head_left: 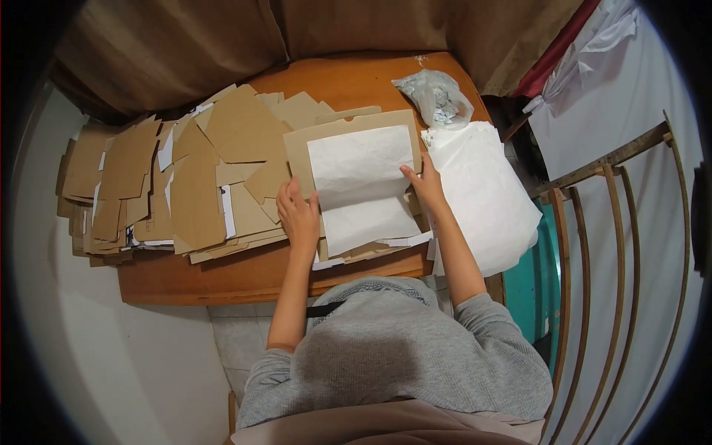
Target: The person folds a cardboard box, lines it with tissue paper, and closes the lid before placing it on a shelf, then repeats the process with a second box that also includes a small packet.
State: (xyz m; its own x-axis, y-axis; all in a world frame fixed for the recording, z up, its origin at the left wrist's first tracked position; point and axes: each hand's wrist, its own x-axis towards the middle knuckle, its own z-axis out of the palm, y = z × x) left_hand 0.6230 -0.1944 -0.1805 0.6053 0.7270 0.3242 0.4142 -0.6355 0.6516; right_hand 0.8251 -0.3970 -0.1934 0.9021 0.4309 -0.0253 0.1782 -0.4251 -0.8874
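Observation:
In front of me an open cardboard box (pixel 297 150) lies on the table, its lid flap folded back. A sheet of white paper (pixel 360 159) is spread over the lid and down into the box, with a crease across its middle. At the box's left side, my left hand (pixel 298 215) holds the edge, thumb near the paper and fingers slightly curled outside. My right hand (pixel 426 184) grips the right side, its thumb over the paper's edge and its other fingers partly hidden behind the cardboard. White strips show along the box's near edge.
Flat cardboard pieces (pixel 196 167) are heaped at the left of the wooden table (pixel 334 78). At the right lie a stack of white sheets (pixel 482 200) and a clear plastic bag (pixel 439 98) with silvery contents. A wooden rack (pixel 619 245) stands beyond the table's right side.

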